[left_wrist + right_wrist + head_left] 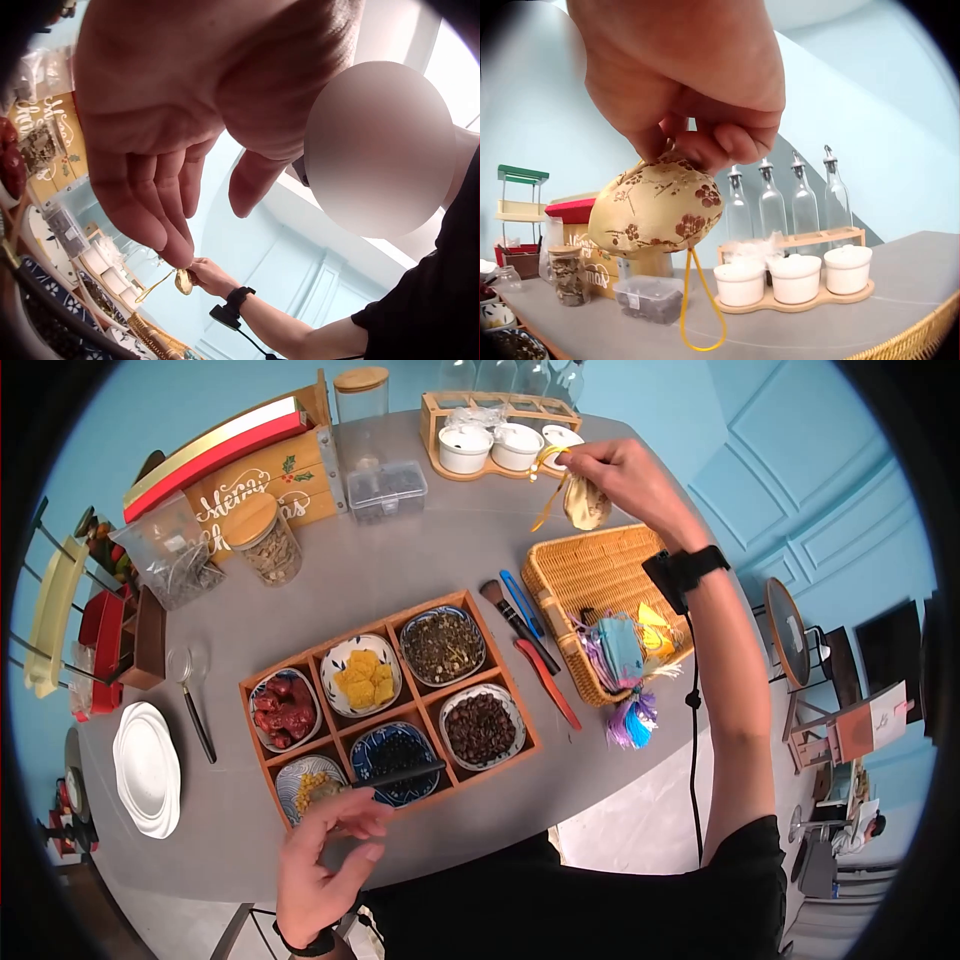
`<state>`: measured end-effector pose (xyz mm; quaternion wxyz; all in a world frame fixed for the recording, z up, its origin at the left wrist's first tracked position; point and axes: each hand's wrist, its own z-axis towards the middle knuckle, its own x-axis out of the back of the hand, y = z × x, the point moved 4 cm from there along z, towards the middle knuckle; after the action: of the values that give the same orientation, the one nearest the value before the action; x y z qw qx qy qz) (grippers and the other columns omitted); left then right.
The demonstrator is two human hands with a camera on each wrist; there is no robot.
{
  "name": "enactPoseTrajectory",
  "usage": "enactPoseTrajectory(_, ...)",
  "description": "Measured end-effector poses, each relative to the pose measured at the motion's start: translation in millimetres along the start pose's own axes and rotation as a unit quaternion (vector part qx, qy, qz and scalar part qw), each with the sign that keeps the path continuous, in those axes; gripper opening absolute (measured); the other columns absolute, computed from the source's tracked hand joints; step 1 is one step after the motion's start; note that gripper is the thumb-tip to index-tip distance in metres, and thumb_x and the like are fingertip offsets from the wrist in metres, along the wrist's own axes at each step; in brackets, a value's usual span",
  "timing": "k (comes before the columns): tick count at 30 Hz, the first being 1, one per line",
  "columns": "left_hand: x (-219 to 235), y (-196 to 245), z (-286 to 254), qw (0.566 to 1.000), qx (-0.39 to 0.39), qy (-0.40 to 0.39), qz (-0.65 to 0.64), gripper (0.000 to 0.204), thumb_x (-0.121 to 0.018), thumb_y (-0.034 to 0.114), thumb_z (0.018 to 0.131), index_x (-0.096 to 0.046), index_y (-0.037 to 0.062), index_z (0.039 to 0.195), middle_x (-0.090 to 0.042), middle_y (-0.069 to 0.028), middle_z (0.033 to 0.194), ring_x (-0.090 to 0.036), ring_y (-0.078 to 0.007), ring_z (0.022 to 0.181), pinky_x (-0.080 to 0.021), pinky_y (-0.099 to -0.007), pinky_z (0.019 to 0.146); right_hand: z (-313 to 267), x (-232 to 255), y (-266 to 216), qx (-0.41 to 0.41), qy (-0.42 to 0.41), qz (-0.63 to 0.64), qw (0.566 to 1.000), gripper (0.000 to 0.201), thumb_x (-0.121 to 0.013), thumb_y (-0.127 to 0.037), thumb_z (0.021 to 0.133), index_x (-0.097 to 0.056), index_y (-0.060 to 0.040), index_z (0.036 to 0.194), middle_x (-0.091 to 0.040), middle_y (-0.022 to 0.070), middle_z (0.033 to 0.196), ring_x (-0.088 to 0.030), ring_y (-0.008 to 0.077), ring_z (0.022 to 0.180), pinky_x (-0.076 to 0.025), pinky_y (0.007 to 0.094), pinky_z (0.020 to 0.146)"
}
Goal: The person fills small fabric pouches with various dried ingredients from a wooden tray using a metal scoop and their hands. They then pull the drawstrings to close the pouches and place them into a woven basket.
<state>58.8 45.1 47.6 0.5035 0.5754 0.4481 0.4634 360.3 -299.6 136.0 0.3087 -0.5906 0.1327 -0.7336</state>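
My right hand [630, 478] pinches a gold brocade sachet [660, 206] with dark red blossoms, raised above the back end of a wicker basket [580, 560]. A yellow cord loop [699, 315] dangles from the sachet. My left hand [325, 865], fingers loosely bent and nothing in them, hovers at the front left corner of a divided wooden box [330, 645]. Close by its fingertips, a spoon's black handle [408, 773] crosses the bowl of dark bits [385, 745]; yellow kernels [308, 792] fill the bowl beside it, partly hidden by the hand.
The box's other bowls hold red dried fruit [285, 712], yellow pieces [363, 680], dried herbs [443, 647] and brown beans [483, 728]. A brush [510, 615] and red tool [547, 682] lie between box and basket. White lidded pots [466, 448] stand behind; white dishes [147, 770] sit left.
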Motion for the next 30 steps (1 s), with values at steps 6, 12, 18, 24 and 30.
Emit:
enactPoseTrajectory(6,7.8,-3.0,3.4,0.999,0.029,0.015,0.017,0.046,-0.066,-0.003,0.080,-0.056,-0.0015,0.124,-0.069,-0.0145,0.107,-0.064,-0.0188,0.089,-0.051,-0.0320,0.084,13.5,-50.4,44.9,-0.048,-0.091,-0.022,0.994,0.027,-0.062,-0.023,0.093,-0.074,-0.0017,0.103,-0.070,0.0103,0.073,-0.061,0.0123,0.064,-0.051,0.0319,0.066)
enactPoseTrajectory(12,6.1,-9.3,5.7,0.999,0.030,-0.007,0.028,0.043,-0.066,0.002,0.081,-0.057,-0.0024,0.122,-0.068,-0.0158,0.104,-0.065,-0.0208,0.089,-0.052,-0.0340,0.084,-26.8,-80.5,87.1,-0.061,-0.102,-0.017,0.993,0.025,-0.063,-0.020,0.092,-0.073,0.0009,0.100,-0.069,0.0199,0.075,-0.067,0.0230,0.067,-0.052,0.0365,0.069)
enactPoseTrajectory(18,1.8,-4.3,9.6,0.997,0.031,-0.040,0.054,0.043,-0.067,0.002,0.081,-0.057,-0.0030,0.122,-0.068,-0.0156,0.104,-0.065,-0.0213,0.090,-0.052,-0.0346,0.085,-40.4,-87.4,87.1,-0.071,-0.076,-0.102,0.989,0.039,-0.070,-0.030,0.088,-0.065,0.0034,0.109,-0.070,0.0229,0.093,-0.069,0.0354,0.081,-0.053,0.0412,0.075)
enactPoseTrajectory(24,4.8,-4.1,1.5,0.998,0.035,-0.022,0.056,0.036,-0.066,0.001,0.082,-0.059,-0.0030,0.117,-0.068,-0.0144,0.104,-0.065,-0.0205,0.091,-0.051,-0.0329,0.085,-41.9,-61.7,88.7,-0.067,-0.070,-0.085,0.992,0.038,-0.066,-0.027,0.090,-0.065,0.0041,0.112,-0.070,0.0229,0.097,-0.069,0.0350,0.085,-0.053,0.0402,0.078)
enactPoseTrajectory(30,16.0,-21.0,-12.0,0.986,0.019,0.163,0.017,0.014,-0.060,-0.009,0.087,-0.064,-0.0058,0.100,-0.067,-0.0103,0.080,-0.065,-0.0137,0.068,-0.051,-0.0238,0.065,-81.1,-32.4,74.0,-0.084,-0.076,-0.039,0.993,0.030,-0.063,-0.023,0.091,-0.070,0.0019,0.104,-0.071,0.0193,0.096,-0.068,0.0297,0.081,-0.052,0.0389,0.077)
